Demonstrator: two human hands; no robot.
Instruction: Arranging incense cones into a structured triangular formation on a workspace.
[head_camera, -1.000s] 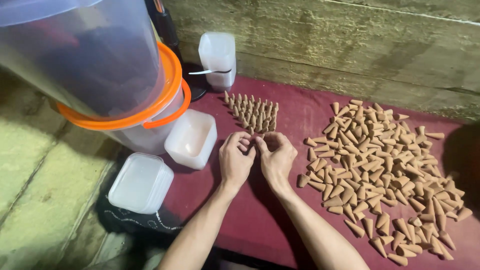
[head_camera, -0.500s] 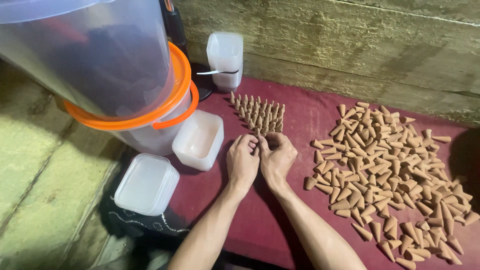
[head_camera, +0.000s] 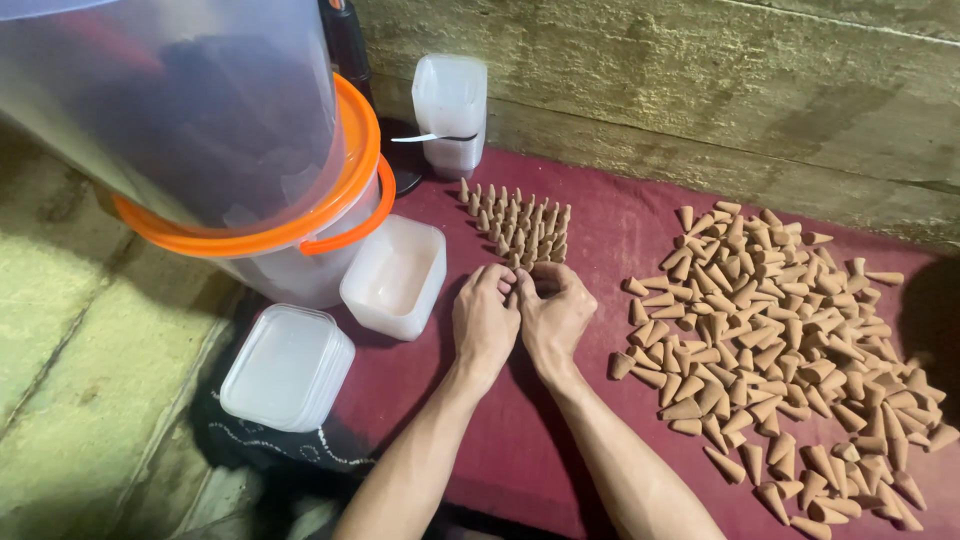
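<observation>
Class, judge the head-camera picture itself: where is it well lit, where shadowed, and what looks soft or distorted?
Head view: even light on the loose cones and both hands, left hand, right hand; dark shadow at the right edge; the bucket, close to the lens, looks oversized and soft.

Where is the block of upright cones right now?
In the head view the block of upright cones stands on the maroon cloth at upper centre, just beyond both hands, left hand and right hand, between the square tub and the loose cone pile.
</observation>
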